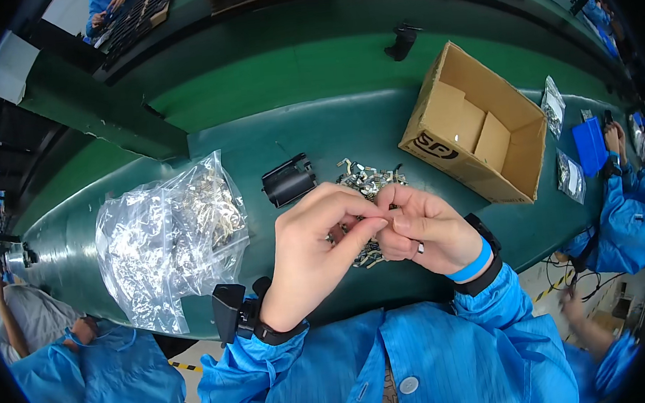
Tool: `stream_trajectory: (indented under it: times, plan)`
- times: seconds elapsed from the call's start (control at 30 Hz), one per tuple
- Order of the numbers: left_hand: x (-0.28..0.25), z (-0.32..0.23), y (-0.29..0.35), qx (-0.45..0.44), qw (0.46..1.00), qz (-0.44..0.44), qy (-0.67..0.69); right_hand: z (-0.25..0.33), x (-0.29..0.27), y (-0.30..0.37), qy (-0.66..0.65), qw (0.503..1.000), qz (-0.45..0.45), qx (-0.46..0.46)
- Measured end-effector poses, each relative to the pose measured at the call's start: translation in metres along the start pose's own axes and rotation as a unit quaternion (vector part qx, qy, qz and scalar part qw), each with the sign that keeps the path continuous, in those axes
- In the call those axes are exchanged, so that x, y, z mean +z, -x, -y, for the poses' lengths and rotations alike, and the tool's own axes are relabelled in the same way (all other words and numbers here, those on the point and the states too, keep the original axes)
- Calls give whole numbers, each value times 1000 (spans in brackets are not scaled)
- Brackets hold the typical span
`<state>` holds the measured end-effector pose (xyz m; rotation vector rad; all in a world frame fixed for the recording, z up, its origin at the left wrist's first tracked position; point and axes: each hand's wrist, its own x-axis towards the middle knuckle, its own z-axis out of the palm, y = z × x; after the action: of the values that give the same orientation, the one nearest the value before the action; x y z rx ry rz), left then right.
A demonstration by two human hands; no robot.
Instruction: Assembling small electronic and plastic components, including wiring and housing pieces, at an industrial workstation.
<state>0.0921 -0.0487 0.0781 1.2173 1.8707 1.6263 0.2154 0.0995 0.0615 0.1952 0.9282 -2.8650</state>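
Note:
My left hand and my right hand meet at the fingertips in front of me, thumbs and forefingers pinched. Whatever sits between the fingertips is too small or hidden to name. A small shiny metal piece shows against the curled fingers of my right hand; I cannot tell whether it is a part or a ring. Beneath and behind both hands lies a loose pile of small metal parts, silvery with dark bits, partly covered by the hands. Just beyond my left hand rests a black, half-round plastic holder.
To the left lies a clear plastic bag full of small metal parts. An open cardboard box stands at the right on the green table. Past it are small clear bags and a blue bin. Co-workers sit on both sides.

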Motion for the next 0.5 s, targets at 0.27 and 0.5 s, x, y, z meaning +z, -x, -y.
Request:
stream_trajectory:
  times: [0.27,0.5]
  plan:
    - [11,-6,6,-224,935,-101,254,-1,7,7,106,979,-80,-152]
    - [10,5,10,48,994,-98,30,-5,3,9,57,979,-91,-171]
